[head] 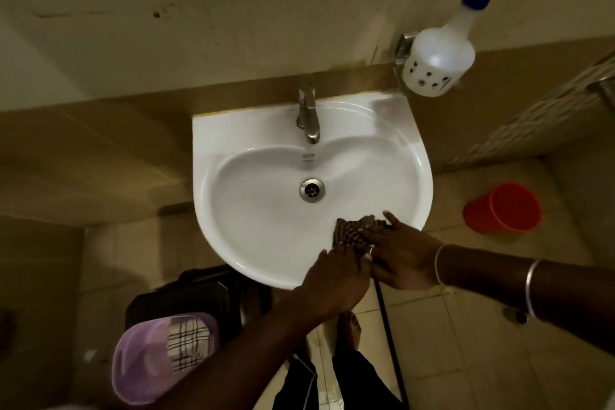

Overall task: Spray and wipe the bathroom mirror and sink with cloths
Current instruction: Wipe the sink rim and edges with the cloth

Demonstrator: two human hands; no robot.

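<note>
Cloth (pixel 353 232) partly under rt hand (pixel 404 255)

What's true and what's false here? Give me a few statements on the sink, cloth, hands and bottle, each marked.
1. The right hand presses a checked cloth onto the near right rim of the sink. True.
2. The left hand holds the spray bottle. False: the spray bottle sits at the wall by the sink's far right corner, untouched. The left hand is at the sink's near rim beside the cloth.
3. Water is running from the tap. False: no stream shows below the tap.
4. An orange bucket stands on the floor to the right of the sink. True.
</note>
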